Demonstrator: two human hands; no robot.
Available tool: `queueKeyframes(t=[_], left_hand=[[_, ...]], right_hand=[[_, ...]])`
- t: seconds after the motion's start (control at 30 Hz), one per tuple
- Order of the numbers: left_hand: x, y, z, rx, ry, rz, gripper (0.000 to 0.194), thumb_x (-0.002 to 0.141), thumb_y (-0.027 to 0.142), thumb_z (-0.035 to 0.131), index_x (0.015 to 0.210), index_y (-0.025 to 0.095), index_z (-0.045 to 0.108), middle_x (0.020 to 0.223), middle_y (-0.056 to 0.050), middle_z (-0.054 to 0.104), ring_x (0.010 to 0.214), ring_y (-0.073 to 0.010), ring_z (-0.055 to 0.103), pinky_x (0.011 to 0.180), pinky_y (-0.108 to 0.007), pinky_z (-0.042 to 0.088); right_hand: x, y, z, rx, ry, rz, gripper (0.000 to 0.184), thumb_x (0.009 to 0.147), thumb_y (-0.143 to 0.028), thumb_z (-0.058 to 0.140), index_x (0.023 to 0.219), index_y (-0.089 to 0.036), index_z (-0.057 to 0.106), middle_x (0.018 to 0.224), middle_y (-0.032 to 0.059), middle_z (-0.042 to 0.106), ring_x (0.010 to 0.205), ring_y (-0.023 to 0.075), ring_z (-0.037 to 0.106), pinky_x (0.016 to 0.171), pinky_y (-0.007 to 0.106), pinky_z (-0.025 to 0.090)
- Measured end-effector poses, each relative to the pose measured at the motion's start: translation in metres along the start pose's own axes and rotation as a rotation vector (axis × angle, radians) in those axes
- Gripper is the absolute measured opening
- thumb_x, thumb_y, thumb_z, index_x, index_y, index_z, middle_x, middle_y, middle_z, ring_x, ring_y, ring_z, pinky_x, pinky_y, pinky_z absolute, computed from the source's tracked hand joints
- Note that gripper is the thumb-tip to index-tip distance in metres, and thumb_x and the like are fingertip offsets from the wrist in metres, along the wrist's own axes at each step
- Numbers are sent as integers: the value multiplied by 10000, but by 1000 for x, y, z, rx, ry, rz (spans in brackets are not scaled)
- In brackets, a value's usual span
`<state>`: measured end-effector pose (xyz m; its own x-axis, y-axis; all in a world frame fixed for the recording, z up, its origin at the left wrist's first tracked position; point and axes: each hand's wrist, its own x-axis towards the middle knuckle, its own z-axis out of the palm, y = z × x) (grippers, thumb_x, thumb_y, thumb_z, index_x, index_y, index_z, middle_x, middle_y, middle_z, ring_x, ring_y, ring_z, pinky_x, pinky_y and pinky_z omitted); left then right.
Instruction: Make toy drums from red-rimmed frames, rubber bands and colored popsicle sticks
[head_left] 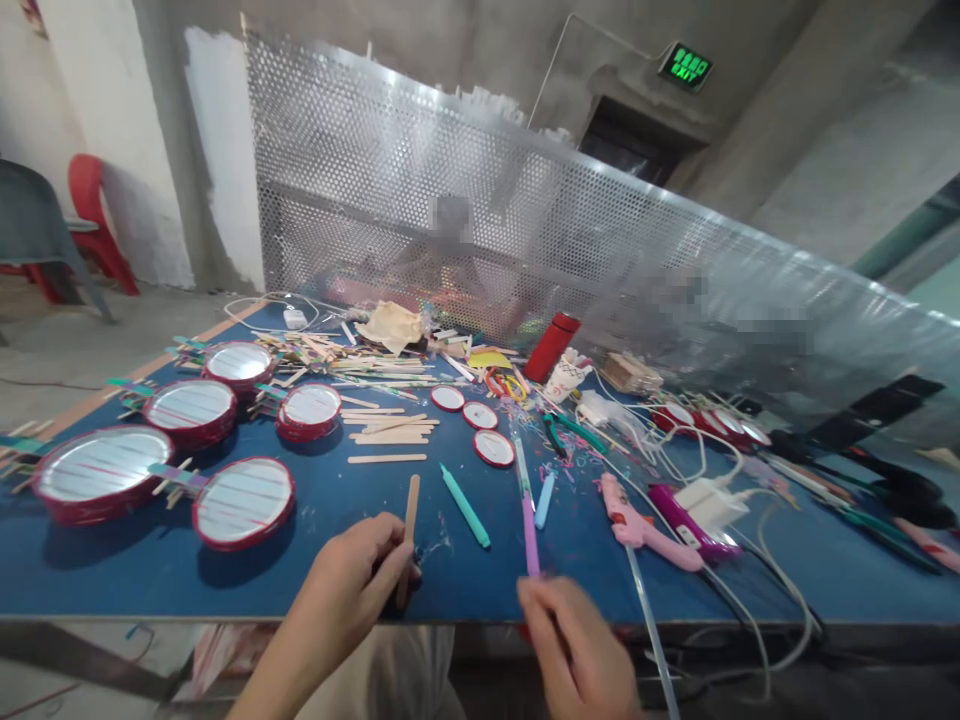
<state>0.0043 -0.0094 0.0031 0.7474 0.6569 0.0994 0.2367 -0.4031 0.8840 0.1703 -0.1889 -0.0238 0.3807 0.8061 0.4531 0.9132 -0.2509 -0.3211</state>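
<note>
"What is your left grip [364,565] doing by the near edge of the bench [150,590]?"

"Pinching a craft stick [412,500] around its lower half, thumb against fingers. The upper part stands free, pointing toward the far edge; I suppose holding it low leaves most of its face exposed. Whether its lower end touches the bench, I can't tell."

"And the right?"

"My right grip [577,640], a bit blurred, is closed on the near end of a slim purple tool [530,540], its pale end aimed at the far edge. Holding it that far back would keep my fingers well off that end, though I can't make out what sort of tool it is."

"Why is the turquoise marker [465,508] lying there?"

"Between my two grips it's handy to either, I'd guess."

"And everything round about?"

"Loose sticks [390,428] lie crosswise beyond my left grip, probably so I can lift them singly. The banjo-shaped crafts [244,500] crowd toward the left edge, likely to keep them from being knocked. On my right, the pink glue gun [637,525] has its nozzle facing away from me, presumably for safety, and its clear glue stick [651,620] runs out past the near edge."
</note>
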Motion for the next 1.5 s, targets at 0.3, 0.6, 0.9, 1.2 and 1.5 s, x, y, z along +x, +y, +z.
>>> queueKeyframes(t=[0.3, 0.6, 0.9, 1.2, 1.5], left_hand=[[0, -5, -1, 176, 94, 93, 190, 883, 272, 478, 752, 210, 601, 651, 26, 624, 621, -145, 573, 594, -215, 423], [2, -11, 1, 110, 0, 48, 217, 900, 289, 444, 943, 201, 638, 749, 1, 663, 698, -170, 603, 668, -239, 448], [-3, -3, 1, 205, -8, 27, 139, 862, 209, 464, 769, 187, 565, 728, -2, 577, 709, -173, 543, 654, -257, 394], [-6, 0, 4, 187, 10, -15, 113, 870, 209, 484, 764, 197, 521, 727, 10, 537, 712, -170, 522, 650, -255, 376], [-9, -2, 7, 195, 24, 5, 155, 890, 206, 481, 736, 203, 493, 759, -12, 583, 723, -175, 538, 653, -262, 385]], right_hand=[[57, 19, 4, -660, -137, 50, 384, 817, 6, 584, 1063, -252, 724, 868, 57, 698, 787, 252, 646, 615, 321, 437], [61, 19, 2, -620, -91, -70, 290, 817, 22, 573, 916, -224, 690, 813, 32, 686, 724, 243, 647, 626, 344, 369], [67, 16, 22, -237, 393, -114, 83, 916, -175, 499, 888, -170, 577, 747, 43, 618, 593, 184, 588, 546, 300, 394], [60, -51, 51, 846, 507, 60, 172, 922, -204, 582, 1089, -198, 627, 834, 19, 689, 676, 152, 669, 589, 264, 521], [56, -75, 48, 908, 521, 89, 80, 868, -204, 632, 915, -208, 696, 767, -6, 696, 664, 139, 664, 652, 261, 526]])
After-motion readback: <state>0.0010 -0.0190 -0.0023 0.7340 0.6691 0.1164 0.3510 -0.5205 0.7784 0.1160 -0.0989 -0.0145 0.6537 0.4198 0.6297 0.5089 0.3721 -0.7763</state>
